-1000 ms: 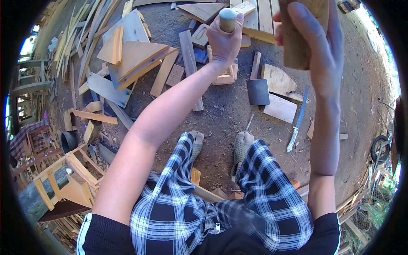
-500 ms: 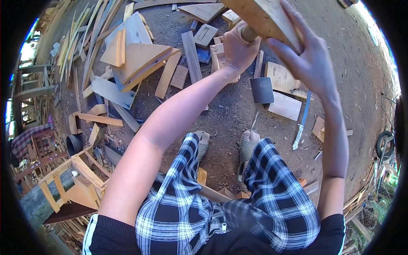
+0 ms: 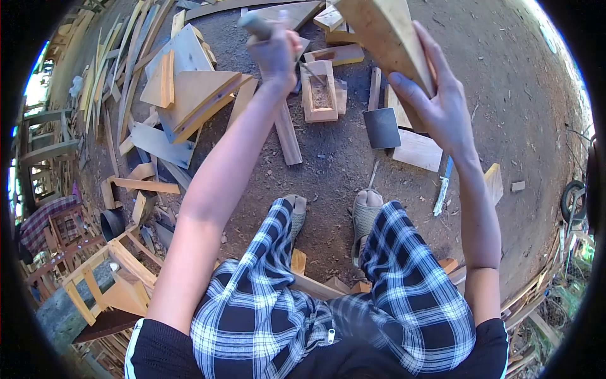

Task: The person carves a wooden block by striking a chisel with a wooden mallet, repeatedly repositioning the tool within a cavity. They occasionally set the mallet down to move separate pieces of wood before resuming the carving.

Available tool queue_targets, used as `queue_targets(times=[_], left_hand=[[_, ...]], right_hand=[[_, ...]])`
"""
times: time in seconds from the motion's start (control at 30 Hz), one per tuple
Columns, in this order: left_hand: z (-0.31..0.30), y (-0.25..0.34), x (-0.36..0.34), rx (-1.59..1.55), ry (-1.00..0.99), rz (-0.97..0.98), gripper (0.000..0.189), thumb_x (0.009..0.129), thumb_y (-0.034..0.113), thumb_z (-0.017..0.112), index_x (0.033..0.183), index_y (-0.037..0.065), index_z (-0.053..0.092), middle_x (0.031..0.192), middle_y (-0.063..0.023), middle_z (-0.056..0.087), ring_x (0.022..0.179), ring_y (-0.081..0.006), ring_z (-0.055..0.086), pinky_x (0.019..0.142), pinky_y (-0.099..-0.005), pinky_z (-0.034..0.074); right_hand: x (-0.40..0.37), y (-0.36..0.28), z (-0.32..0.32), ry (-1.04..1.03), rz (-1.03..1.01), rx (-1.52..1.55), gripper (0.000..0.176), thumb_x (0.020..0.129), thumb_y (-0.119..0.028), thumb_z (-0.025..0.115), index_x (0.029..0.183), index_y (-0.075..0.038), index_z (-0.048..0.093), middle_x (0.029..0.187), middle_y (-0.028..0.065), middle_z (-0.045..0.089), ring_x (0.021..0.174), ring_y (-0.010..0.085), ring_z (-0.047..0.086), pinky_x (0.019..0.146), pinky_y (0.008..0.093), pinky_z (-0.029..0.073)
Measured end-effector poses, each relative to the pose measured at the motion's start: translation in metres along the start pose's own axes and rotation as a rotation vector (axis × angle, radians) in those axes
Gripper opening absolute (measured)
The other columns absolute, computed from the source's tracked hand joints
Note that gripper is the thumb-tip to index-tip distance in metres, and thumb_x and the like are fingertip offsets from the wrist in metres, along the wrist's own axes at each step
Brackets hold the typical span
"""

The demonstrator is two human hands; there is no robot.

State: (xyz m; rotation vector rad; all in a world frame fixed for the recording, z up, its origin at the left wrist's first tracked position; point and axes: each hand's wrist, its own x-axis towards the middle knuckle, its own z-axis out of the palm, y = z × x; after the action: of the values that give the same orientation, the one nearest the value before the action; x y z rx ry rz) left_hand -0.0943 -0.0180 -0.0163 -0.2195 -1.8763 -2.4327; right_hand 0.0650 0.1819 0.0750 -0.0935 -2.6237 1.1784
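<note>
The right hand (image 3: 435, 107) has its fingers (image 3: 431, 54) clamped on the wooden block (image 3: 379, 35), raised over the dirt floor (image 3: 517, 107). Left of the block, the left hand (image 3: 274, 54) is closed on a tool handle (image 3: 255, 25) (blurred, working end hidden), clear of the block. The block's visible faces show no tool marks, so the work appears to be at an early stage. Offcuts (image 3: 287, 136) and a dark sheet (image 3: 380, 127) lie below the block.

Wooden block (image 3: 379, 31): pale tan, wedge-shaped, smooth flat face, held up tilted at 1 o'clock of the view, lower part in the right grip (image 3: 435, 107).
Handled tool (image 3: 255, 25): rounded light wooden handle, blurred, at 11 o'clock, slanting up-left out of the closed left grip (image 3: 274, 54); working end hidden.
</note>
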Motion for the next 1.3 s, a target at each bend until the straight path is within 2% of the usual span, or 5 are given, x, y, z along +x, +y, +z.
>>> queue_targets(times=[0.17,0.67,0.97,1.03,1.3], left_hand=[[-0.018,0.011,0.005,-0.206,0.298,-0.066,0.023,0.091,0.019,0.066,0.08,0.008,0.049,0.05,-0.0009,0.051,0.039,-0.007,0.049,0.037,-0.0239,0.041],[0.031,0.015,-0.029,0.09,-0.016,0.087,0.026,0.092,0.022,0.068,0.076,0.008,0.053,0.053,0.0008,0.053,0.046,-0.006,0.051,0.044,-0.0216,0.041],[0.058,0.012,-0.055,0.381,-0.166,0.249,0.018,0.084,0.017,0.073,0.078,0.003,0.065,0.069,-0.008,0.068,0.065,-0.012,0.066,0.059,-0.0271,0.051],[0.058,0.005,-0.06,0.349,-0.188,0.339,0.012,0.079,0.01,0.073,0.078,0.001,0.064,0.07,-0.0099,0.068,0.067,-0.0131,0.067,0.061,-0.0285,0.051],[0.066,0.0,-0.067,0.369,-0.288,0.35,0.015,0.078,0.01,0.075,0.075,0.005,0.062,0.066,-0.0029,0.064,0.062,-0.007,0.06,0.056,-0.0267,0.048]], right_hand=[[-0.011,0.021,0.006,-0.098,0.096,0.033,0.084,0.08,-0.058,0.065,0.146,-0.015,0.039,0.116,0.023,0.064,0.102,0.0326,0.067,0.088,0.0453,0.053],[-0.012,0.021,-0.007,-0.093,0.231,0.229,0.079,0.082,-0.052,0.067,0.145,-0.01,0.04,0.122,0.0195,0.06,0.107,0.0284,0.062,0.091,0.0421,0.05],[0.02,-0.058,-0.041,0.117,-0.088,0.429,0.073,0.085,-0.041,0.067,0.146,-0.01,0.04,0.086,0.0132,0.067,0.065,0.0174,0.064,0.061,0.0307,0.054],[0.021,-0.044,-0.031,-0.171,-0.154,-0.194,0.072,0.083,-0.039,0.07,0.141,-0.006,0.044,0.098,0.0149,0.07,0.08,0.0252,0.07,0.074,0.0354,0.056],[0.003,-0.049,-0.026,0.234,-0.191,0.251,0.072,0.08,-0.034,0.071,0.144,-0.015,0.044,0.093,0.0205,0.071,0.079,0.0295,0.072,0.075,0.039,0.056]])
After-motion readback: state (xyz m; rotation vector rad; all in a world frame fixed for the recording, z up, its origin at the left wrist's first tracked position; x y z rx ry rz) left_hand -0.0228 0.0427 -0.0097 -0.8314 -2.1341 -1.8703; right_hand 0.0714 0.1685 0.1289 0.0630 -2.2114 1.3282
